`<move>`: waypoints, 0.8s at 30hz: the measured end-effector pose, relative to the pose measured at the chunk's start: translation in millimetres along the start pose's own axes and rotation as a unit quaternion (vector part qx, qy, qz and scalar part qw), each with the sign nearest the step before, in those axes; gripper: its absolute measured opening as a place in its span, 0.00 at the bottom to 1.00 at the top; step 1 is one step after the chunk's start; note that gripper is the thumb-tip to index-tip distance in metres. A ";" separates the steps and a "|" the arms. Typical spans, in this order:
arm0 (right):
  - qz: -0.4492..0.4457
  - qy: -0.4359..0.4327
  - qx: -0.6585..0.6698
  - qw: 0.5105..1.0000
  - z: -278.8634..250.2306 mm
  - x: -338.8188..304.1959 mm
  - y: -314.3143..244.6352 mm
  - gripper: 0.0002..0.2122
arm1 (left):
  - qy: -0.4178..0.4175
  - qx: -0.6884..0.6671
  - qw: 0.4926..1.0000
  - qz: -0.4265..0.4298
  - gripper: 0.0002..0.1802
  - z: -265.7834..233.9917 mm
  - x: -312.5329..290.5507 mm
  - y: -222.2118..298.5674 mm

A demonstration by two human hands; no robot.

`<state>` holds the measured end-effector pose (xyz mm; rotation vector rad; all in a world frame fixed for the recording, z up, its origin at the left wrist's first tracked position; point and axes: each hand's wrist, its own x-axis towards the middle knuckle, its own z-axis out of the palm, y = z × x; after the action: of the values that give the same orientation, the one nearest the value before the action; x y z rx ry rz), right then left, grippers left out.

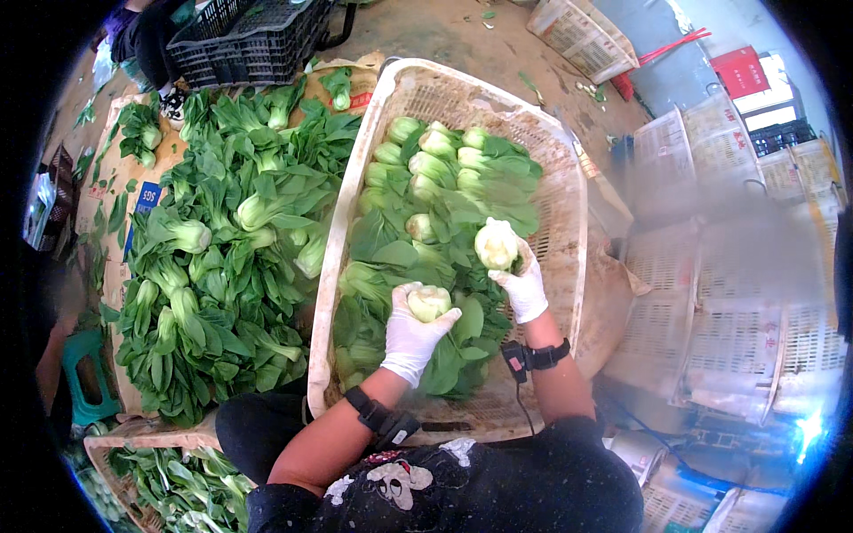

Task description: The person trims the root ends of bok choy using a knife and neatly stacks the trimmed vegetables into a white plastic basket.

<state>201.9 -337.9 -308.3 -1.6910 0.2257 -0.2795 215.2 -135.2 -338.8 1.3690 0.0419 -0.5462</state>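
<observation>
Toward the centre of the frame, above a large off-white plastic crate (pixel 562 209), both white-gloved hands are gripping green-stemmed bok choy. Left of the crate's middle, the left hand (pixel 411 338) has its fingers curled around the pale, rounded base of one bok choy (pixel 430 304), its cut end turned up toward the camera. A little higher and to the right, the right hand (pixel 524 289) grips a second bok choy (pixel 496 245) from its right side, base also facing up; the two heads are apart from each other. Beneath and beyond them in the crate lie packed bok choy (pixel 425 167), their pale bases lined up in short columns toward the top, with leaves spread over the middle and lower part. Across the left of the frame, just beside the crate, a broad heap of loose bok choy (pixel 222 222) rests on flattened cardboard (pixel 114 329). At the upper left stands a black slatted crate (pixel 249 51), near another person's shoe (pixel 173 105); lower down on the left is a teal stool (pixel 91 382). Along the right edge, off-white crates (pixel 733 311) are stacked, partly blurred by a grey smear
</observation>
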 end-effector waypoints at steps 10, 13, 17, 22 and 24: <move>0.081 -0.049 0.039 0.995 33.1 7.0 -13.8 0.34 | 0.109 0.298 0.930 0.185 0.52 -8.3 0.0 9.2; 0.154 -0.152 0.017 0.976 41.6 1.7 -34.2 0.32 | 0.033 0.132 0.945 0.298 0.58 -12.8 8.2 36.2; -0.087 -0.103 -0.184 0.974 1.9 61.9 -17.3 0.16 | -0.053 -0.187 0.978 0.071 0.41 -21.1 28.3 21.8; -0.002 0.349 -0.686 0.638 -145.9 175.2 -24.3 0.34 | -0.045 -0.143 0.977 0.151 0.25 -12.8 21.3 20.9; 0.125 0.285 -0.681 0.663 -168.6 193.2 -5.1 0.37 | -0.071 -0.177 0.974 0.122 0.23 -21.5 23.6 21.8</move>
<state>332.8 -555.3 -271.4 -2.9584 1.4257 -0.4843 250.5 -121.1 -331.6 0.9679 -0.1395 -0.4052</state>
